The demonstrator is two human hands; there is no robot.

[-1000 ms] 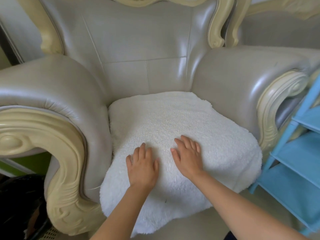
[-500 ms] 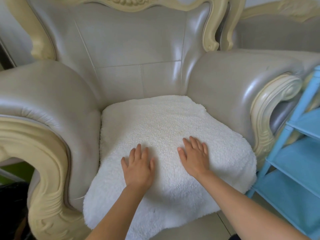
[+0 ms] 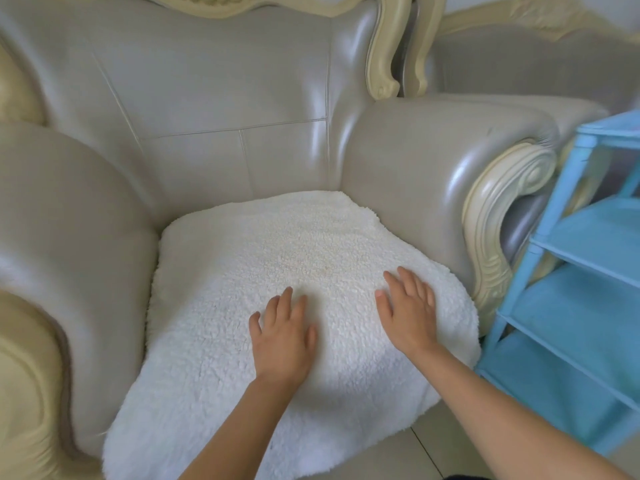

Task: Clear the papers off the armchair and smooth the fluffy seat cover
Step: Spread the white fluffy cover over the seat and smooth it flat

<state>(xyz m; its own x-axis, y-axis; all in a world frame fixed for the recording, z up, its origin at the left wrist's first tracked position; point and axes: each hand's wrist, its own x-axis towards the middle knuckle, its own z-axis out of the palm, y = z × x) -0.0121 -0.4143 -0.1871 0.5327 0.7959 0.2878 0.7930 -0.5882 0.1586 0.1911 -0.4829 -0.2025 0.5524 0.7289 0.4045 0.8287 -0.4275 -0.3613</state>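
A white fluffy seat cover (image 3: 277, 244) lies over the seat of a pearl-grey leather armchair (image 3: 214, 91) with cream carved trim. Its front edge hangs over the seat's front. My left hand (image 3: 282, 336) rests flat, palm down, on the cover near the middle front, fingers slightly apart. My right hand (image 3: 408, 310) lies flat on the cover's right part, close to the right armrest (image 3: 450, 161). Neither hand holds anything. No papers show on the seat.
A light blue shelf rack (image 3: 571, 289) stands tight against the chair's right side. A second matching armchair (image 3: 536, 60) sits behind on the right. The wide left armrest (image 3: 59, 209) borders the seat. Tiled floor (image 3: 415, 452) shows below the cover.
Both hands have slid apart across the cover, the right one moving toward the right armrest. The view has shifted so the chair sits lower and further left.
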